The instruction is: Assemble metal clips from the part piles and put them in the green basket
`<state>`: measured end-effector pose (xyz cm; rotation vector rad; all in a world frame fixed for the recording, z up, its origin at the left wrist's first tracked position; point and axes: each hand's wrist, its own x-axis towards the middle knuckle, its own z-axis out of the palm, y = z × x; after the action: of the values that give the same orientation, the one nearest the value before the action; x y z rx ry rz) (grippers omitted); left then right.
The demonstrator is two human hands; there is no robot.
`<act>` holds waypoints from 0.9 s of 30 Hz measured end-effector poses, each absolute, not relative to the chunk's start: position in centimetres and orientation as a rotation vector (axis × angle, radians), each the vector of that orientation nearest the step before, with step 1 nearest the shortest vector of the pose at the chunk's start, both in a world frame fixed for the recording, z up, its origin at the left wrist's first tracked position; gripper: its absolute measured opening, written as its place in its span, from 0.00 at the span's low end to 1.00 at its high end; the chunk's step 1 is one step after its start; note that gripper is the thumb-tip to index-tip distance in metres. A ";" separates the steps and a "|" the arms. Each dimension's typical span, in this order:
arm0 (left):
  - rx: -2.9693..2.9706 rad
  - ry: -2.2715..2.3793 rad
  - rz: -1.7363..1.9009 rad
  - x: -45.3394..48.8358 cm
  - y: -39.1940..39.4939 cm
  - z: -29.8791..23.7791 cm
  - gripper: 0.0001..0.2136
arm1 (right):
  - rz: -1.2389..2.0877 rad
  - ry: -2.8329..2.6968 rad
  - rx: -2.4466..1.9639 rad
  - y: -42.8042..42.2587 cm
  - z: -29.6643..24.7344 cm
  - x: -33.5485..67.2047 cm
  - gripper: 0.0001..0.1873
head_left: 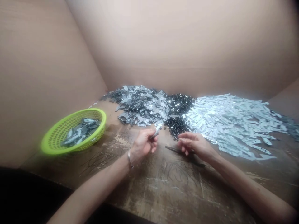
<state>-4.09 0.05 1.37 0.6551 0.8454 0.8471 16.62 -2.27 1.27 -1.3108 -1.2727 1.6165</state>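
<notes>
Small shiny metal piece (157,130) is gripped in the left hand (143,143) - pinched between thumb and fingers, hand closed on it, held just above the table near the front of the piles. A bangle (129,157) is worn on that wrist. Right hand (194,144) is held half open, fingers loosely curled, nothing seen gripped in it. A dark slender strip (184,155) is lying directly under it - contact cannot be told.

Between the hands and the far wall, three heaps are spread: mixed grey metal pieces (140,105), small black pieces (177,121) and bright silver strips (233,124). The black heap sits just ahead of the gap between the hands, and the silver heap reaches close to the right wrist. More dark pieces (291,127) are seen at the right edge of the frame.

A lime-green plastic basket (93,113) with grey metal pieces (81,132) inside is placed left of the left hand, well apart from it. Scratched wooden table (177,193) is seen under both forearms, with thin dark squiggles (177,172) on it - wire or marks, cannot be told. Cardboard walls (187,37) bound the far side and left side.
</notes>
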 end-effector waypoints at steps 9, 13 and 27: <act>0.528 0.605 0.871 -3.6 -1.1 0.8 0.08 | 1.665 -1.304 -1.237 -2.3 1.2 16.0 0.11; 0.486 0.491 0.916 -3.3 -1.6 1.2 0.10 | 1.672 -1.307 -1.256 -2.3 1.3 16.1 0.11; 0.426 0.395 0.936 -2.1 -2.9 1.8 0.11 | 1.695 -1.300 -1.212 -2.6 0.8 16.3 0.13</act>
<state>-2.10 -2.85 1.78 0.4258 0.3948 0.9364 16.31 -2.57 0.82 -1.2117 -1.3003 1.6951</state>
